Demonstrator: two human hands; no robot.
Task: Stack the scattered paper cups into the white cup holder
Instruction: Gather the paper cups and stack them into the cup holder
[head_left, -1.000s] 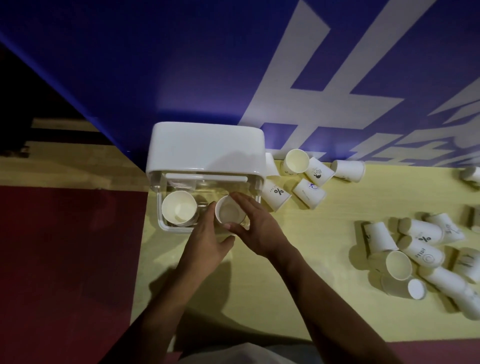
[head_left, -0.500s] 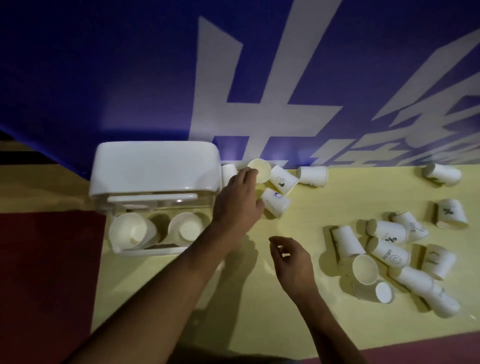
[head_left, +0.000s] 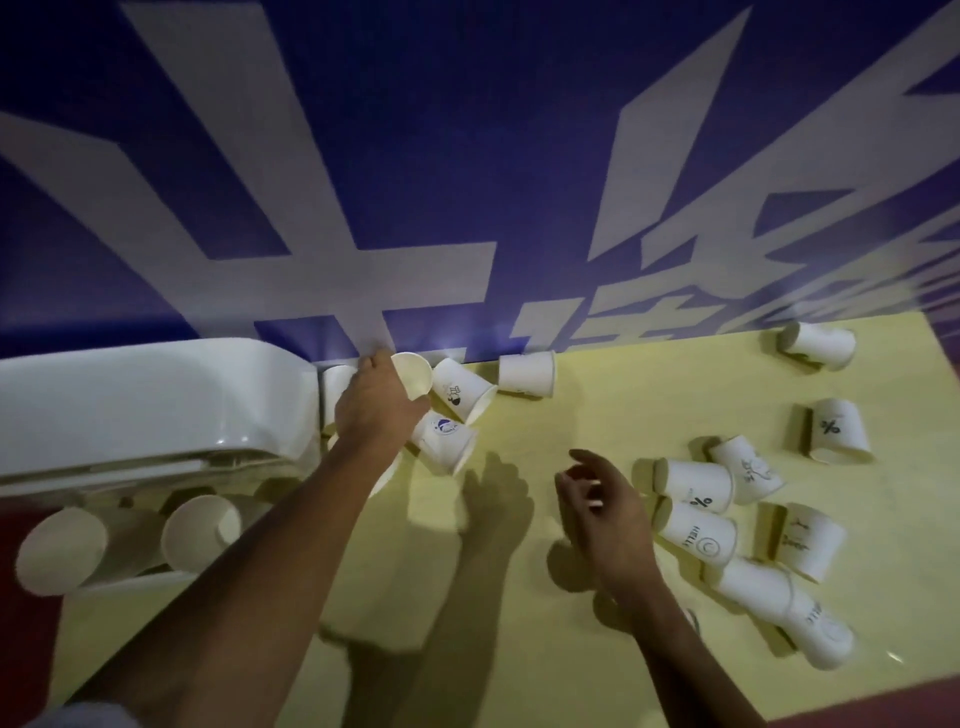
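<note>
**A:** Where's the work just now?

**B:** At the far side of the table (head_left: 519, 649), just right of the cup holder (head_left: 156, 405). The left hand (head_left: 379, 410) is over a cup (head_left: 415, 376) lying with its mouth towards us. The fingers curl across its far rim and the thumb sits at the near edge. It looks like a pinch on that cup, though the palm hides part of the contact.

**A:** And the right hand (head_left: 608, 504)?

**B:** It hangs above the middle of the table, fingers loosely bent, holding nothing.

**A:** How should the lift go?

**B:** I'd bring it up and away from the wall, lightly, since a paper rim will likely crush if squeezed. Then turn it to match the two stacks (head_left: 200, 530) lying in the holder with their mouths facing near, and slide it into one.

**A:** Anything in the way?

**B:** The neighbours are crowded.
- A cup with a drawing (head_left: 462, 395) lies just beside it on the right.
- A cup with a blue logo (head_left: 444, 439) lies just near of the hand.
- Another cup (head_left: 335, 384) sits between the hand and the holder.

Dragging sideways would probably roll them. The blue banner (head_left: 467, 156) stands right behind.

**A:** What's left?

**B:** Plenty, I'd judge. There's one more cup by the wall (head_left: 527, 374), and a loose group (head_left: 696, 483) on the right near the free hand.
</note>
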